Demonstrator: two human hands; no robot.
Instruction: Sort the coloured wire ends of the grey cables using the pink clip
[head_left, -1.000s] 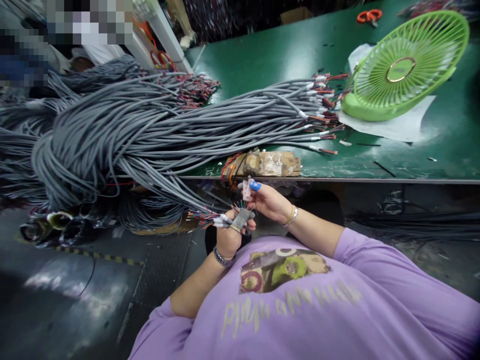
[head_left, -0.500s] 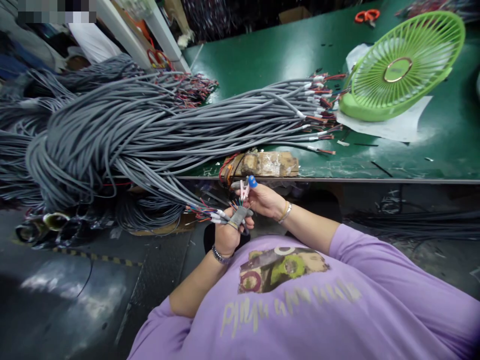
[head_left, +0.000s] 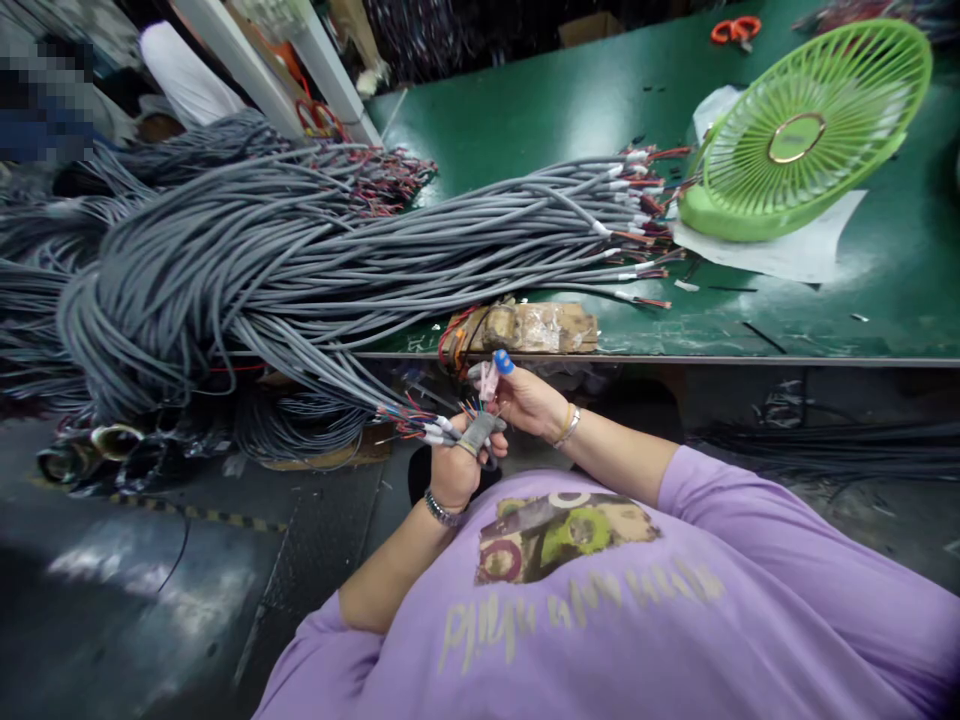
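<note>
While the left hand (head_left: 452, 468) is closed around a grey cable end (head_left: 480, 432) just below the table edge, its thin coloured wires (head_left: 471, 408) are pinched by the right hand (head_left: 525, 400); light, limp, easily bent, the wires are best gripped on the sheath, beside the heavy cable bundle (head_left: 247, 270).

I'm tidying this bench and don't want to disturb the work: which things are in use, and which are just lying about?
In use:
left hand gripping grey cable ends
right hand pinching a small pink clip
big grey cable bundle

Lying about:
green fan
orange scissors
taped brown block
white paper
</note>
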